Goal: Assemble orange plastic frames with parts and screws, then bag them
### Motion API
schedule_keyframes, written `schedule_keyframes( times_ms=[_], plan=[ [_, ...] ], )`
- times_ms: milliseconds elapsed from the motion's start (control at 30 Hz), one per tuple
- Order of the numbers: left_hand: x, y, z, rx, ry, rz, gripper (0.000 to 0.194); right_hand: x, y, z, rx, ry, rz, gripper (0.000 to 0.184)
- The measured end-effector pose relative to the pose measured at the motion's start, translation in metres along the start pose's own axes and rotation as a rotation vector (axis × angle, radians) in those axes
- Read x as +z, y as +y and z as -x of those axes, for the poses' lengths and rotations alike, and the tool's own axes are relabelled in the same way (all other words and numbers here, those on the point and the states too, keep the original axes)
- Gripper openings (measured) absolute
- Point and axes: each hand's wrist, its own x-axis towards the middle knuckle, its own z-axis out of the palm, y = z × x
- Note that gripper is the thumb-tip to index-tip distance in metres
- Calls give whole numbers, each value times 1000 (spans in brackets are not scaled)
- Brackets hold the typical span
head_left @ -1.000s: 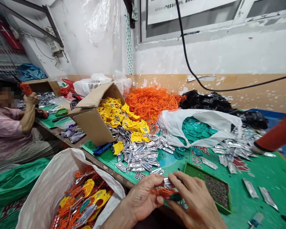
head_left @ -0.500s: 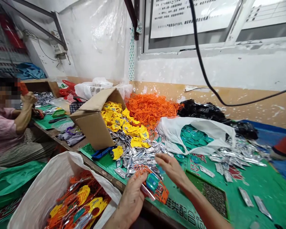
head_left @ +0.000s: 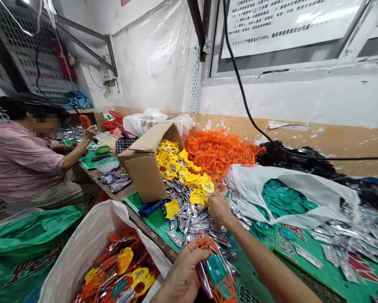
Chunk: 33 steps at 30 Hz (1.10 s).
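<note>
A white sack (head_left: pixel 70 256) stands open beside the near edge of the tabletop (head_left: pixel 362 290), holding a jumble of orange lattice parts, yellow pieces (head_left: pixel 125 260), a teal piece and silvery strips. To its left lies a green sack (head_left: pixel 27 235) with red printing; its contents cannot be seen. On the tabletop, a cardboard box (head_left: pixel 146 176) lies tipped over, its mouth turned toward the right, and yellow pieces with dark markings spill from it onto a heap of silver strips (head_left: pixel 189 221). A white plastic bag (head_left: pixel 244 195) gapes open on teal parts (head_left: pixel 281 200), some of which lie outside it. A green tray (head_left: pixel 305 269) with small dark bits is largely hidden by the right forearm. Behind the box and the bag rises a loose heap of orange lattices (head_left: pixel 222 151).

The left hand (head_left: pixel 185 269) is closed, thumb on top, around an orange lattice assembly (head_left: pixel 204 242) with a teal block and silver strips in it, above the near edge of the tabletop. The right hand (head_left: pixel 219 207) is at the edge of the heap, just beside the yellow pieces, its fingers bent; whether it has hold of anything cannot be told.

Half a second ago the right hand hung spread above the strips; now it is down at the heap. The left hand's hold is unchanged. The view has swung left, showing more of the co-worker, while the red-orange object at the right edge has gone from sight.
</note>
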Motion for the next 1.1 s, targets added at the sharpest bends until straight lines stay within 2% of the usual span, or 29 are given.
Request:
schedule_keyframes(
  times_ms=[167, 400, 533, 667, 800, 967, 1033, 1100],
  plan=[
    [3, -3, -4, -31, 6, -6, 23, -5, 11, 1, 27, 13, -194, 33],
    [3, -5, -6, -40, 28, -82, 24, -40, 22, 11, 39, 1, -735, 32],
    [4, -6, -8, -42, 35, -112, 27, -57, 28, 37, 102, -37, -1053, 35],
    [7, -8, -11, -47, 25, -155, 30, -69, 30, 82, 170, -178, -1254, 42],
    [14, -10, -14, -63, -28, -213, 31, -79, 35, 126, 215, -269, -1322, 39],
    [25, -15, -10, -157, -136, -290, 29, -98, 40, 164, 151, -387, -1268, 26],
    [29, -20, -8, -183, -152, -309, 28, -101, 37, 175, 130, -377, -1252, 24],
    [31, -25, -5, -171, -184, -310, 30, -97, 31, 183, 102, -278, -1221, 23]
  ],
)
